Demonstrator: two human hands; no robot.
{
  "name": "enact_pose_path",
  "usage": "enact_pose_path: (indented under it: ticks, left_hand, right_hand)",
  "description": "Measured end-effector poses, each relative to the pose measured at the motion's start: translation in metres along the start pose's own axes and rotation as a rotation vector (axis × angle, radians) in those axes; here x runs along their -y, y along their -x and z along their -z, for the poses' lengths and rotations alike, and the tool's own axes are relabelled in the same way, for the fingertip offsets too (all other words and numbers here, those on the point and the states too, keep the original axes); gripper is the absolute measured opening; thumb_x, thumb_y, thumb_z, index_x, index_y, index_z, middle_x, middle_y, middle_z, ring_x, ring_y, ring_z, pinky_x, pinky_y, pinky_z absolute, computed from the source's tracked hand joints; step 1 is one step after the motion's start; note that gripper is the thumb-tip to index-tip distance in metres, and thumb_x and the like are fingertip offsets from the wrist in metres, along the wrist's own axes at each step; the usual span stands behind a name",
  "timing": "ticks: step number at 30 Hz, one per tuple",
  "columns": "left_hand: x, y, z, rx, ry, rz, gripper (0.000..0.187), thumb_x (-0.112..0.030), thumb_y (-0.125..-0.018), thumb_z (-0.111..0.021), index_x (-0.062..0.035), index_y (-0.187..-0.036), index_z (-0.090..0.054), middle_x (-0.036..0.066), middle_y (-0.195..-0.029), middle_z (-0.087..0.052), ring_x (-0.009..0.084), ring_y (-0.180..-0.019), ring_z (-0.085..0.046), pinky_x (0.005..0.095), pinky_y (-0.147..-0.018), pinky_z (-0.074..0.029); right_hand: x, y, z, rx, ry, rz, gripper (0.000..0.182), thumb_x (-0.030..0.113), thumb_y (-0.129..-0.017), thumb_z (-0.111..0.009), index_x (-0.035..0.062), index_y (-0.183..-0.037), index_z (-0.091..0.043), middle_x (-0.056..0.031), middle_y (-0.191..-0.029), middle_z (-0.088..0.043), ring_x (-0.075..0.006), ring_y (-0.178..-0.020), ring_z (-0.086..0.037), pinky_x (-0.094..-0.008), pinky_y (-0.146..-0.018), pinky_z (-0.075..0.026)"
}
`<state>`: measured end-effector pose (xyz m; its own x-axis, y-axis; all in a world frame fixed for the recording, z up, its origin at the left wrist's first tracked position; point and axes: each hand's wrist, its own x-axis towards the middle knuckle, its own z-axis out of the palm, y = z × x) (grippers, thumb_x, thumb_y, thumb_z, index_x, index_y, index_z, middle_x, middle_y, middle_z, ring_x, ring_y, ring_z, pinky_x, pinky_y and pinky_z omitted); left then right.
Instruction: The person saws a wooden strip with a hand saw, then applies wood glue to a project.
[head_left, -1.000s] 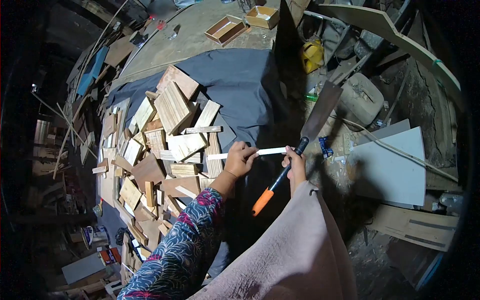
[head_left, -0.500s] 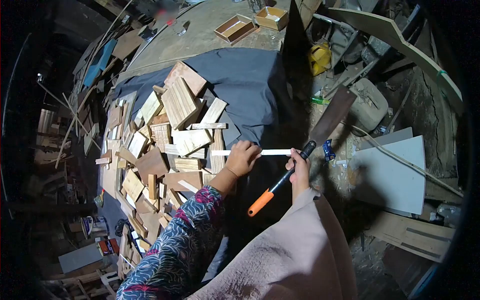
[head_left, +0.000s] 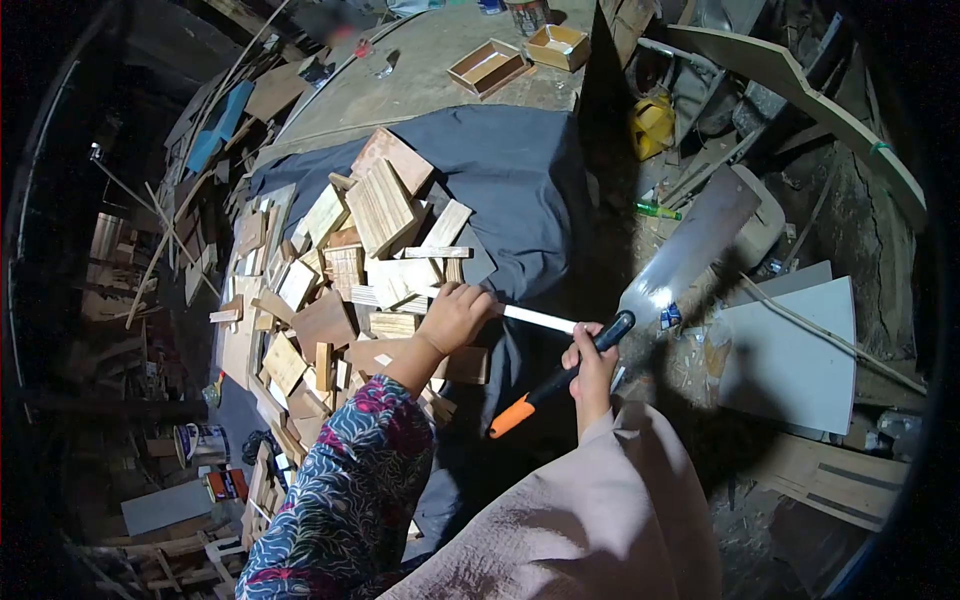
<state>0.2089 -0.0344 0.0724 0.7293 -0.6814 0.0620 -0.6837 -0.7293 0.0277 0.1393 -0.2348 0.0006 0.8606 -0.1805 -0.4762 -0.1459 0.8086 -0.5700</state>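
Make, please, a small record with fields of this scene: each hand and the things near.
left hand: holds thin white strip
right hand: grips broad-bladed tool, also meets the strip
tool handle: black and orange
near left hand: wood pieces, piled
under pile: dark cloth
beyond: two small wooden boxes

Beyond the wood pile (head_left: 325, 318), open room was offered above the dark cloth (head_left: 510, 165), bounded farther off by two small wooden boxes (head_left: 508, 82). Over the pile itself, low passage was hindered by blocks stacked and tilted at uneven heights, and its near right part was covered by the left hand (head_left: 457, 318). To the pile's right, the way was crossed by a white strip (head_left: 538, 319), then by the broad-bladed tool (head_left: 640, 295) slanted past the right hand (head_left: 593, 370); between blade and cloth, a dark gap was left.
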Motion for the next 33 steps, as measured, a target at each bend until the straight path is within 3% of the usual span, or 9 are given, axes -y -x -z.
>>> enact_pose_path:
  ticks: [6, 9, 13, 24, 26, 27, 30, 31, 33]
  left_hand:
    - [-0.019, 0.004, 0.025, -0.021, 0.058, -0.014, 0.022, -0.018, -0.071, -0.057, -0.0091, -0.09, -0.049, 0.007, -0.085, -0.051, 0.0245, -0.078, -0.052, 0.0359, -0.068, -0.041]
    - [-0.024, -0.005, 0.02, 0.018, 0.076, -0.063, 0.019, -0.017, -0.073, -0.055, -0.0106, -0.09, -0.049, 0.006, -0.084, -0.051, 0.0233, -0.074, -0.053, 0.0332, -0.062, -0.042]
    - [-0.023, -0.018, -0.01, -0.033, 0.186, -0.017, 0.014, -0.016, -0.074, -0.054, -0.0102, -0.087, -0.051, 0.007, -0.082, -0.05, 0.0254, -0.076, -0.052, 0.0342, -0.065, -0.041]
    - [-0.023, -0.048, -0.081, -0.097, 0.182, 0.219, 0.019, -0.027, -0.075, -0.055, -0.0096, -0.083, -0.052, 0.007, -0.087, -0.047, 0.0264, -0.086, -0.045, 0.0393, -0.076, -0.033]
    - [-0.027, -0.054, -0.084, -0.269, 0.016, 0.278, 0.024, -0.03, -0.076, -0.052, -0.0087, -0.088, -0.05, 0.009, -0.092, -0.047, 0.0277, -0.089, -0.044, 0.0411, -0.08, -0.03]
    - [-0.031, -0.059, -0.083, -0.115, 0.023, 0.432, 0.031, -0.032, -0.078, -0.048, -0.0079, -0.096, -0.048, 0.011, -0.101, -0.045, 0.0284, -0.096, -0.041, 0.0437, -0.085, -0.026]
    - [-0.036, -0.07, -0.087, -0.294, -0.089, 0.557, 0.035, -0.033, -0.079, -0.046, -0.0077, -0.103, -0.047, 0.012, -0.109, -0.043, 0.028, -0.105, -0.036, 0.0468, -0.089, -0.022]
    - [-0.032, -0.07, -0.089, -0.174, -0.026, 0.616, 0.044, -0.036, -0.08, -0.043, -0.0082, -0.115, -0.04, 0.014, -0.12, -0.036, 0.0305, -0.117, -0.026, 0.0532, -0.094, -0.014]
    - [-0.031, -0.07, -0.092, -0.166, -0.023, 0.603, 0.048, -0.036, -0.081, -0.041, -0.009, -0.121, -0.035, 0.015, -0.125, -0.031, 0.0322, -0.12, -0.021, 0.0553, -0.095, -0.009]
  right_hand:
    - [0.003, 0.005, 0.007, -0.023, 0.039, 0.029, 0.009, 0.005, -0.078, -0.057, 0.0027, -0.078, -0.048, 0.0001, -0.049, -0.04, -0.0071, -0.034, -0.034, -0.0217, -0.035, -0.031]
    - [0.012, -0.001, 0.018, -0.065, 0.061, 0.073, 0.041, 0.004, -0.077, -0.058, -0.0025, -0.115, -0.043, -0.0056, -0.064, -0.05, -0.0063, -0.038, -0.037, -0.0209, -0.035, -0.031]
    - [0.011, -0.03, 0.029, -0.132, 0.117, 0.023, 0.026, 0.003, -0.075, -0.059, -0.0032, -0.099, -0.049, -0.0078, -0.066, -0.052, -0.0071, -0.038, -0.037, -0.0214, -0.035, -0.031]
    - [-0.015, -0.098, 0.053, -0.151, 0.267, 0.07, 0.02, 0.002, -0.076, -0.058, -0.0006, -0.094, -0.05, -0.0052, -0.072, -0.051, -0.0063, -0.038, -0.038, -0.022, -0.032, -0.031]
    - [-0.018, -0.102, 0.053, -0.163, 0.279, 0.091, 0.019, 0.002, -0.076, -0.058, -0.0004, -0.093, -0.05, -0.0049, -0.073, -0.051, -0.0063, -0.038, -0.037, -0.0218, -0.032, -0.03]
    - [-0.017, -0.1, 0.051, -0.167, 0.279, 0.1, 0.019, 0.002, -0.076, -0.058, -0.0005, -0.093, -0.05, -0.0047, -0.071, -0.051, -0.0065, -0.038, -0.037, -0.0217, -0.032, -0.03]
    - [-0.018, -0.096, 0.045, -0.19, 0.253, 0.125, 0.02, 0.002, -0.076, -0.058, -0.0004, -0.094, -0.05, -0.004, -0.065, -0.05, -0.0069, -0.037, -0.037, -0.0213, -0.033, -0.03]
    - [-0.02, -0.094, 0.044, -0.211, 0.209, 0.141, 0.021, 0.002, -0.076, -0.058, -0.0004, -0.095, -0.05, -0.004, -0.063, -0.05, -0.0071, -0.036, -0.037, -0.0215, -0.033, -0.03]
    - [-0.019, -0.092, 0.044, -0.241, 0.166, 0.166, 0.021, 0.002, -0.076, -0.058, -0.0004, -0.095, -0.05, -0.0039, -0.062, -0.05, -0.0072, -0.036, -0.037, -0.0217, -0.033, -0.03]
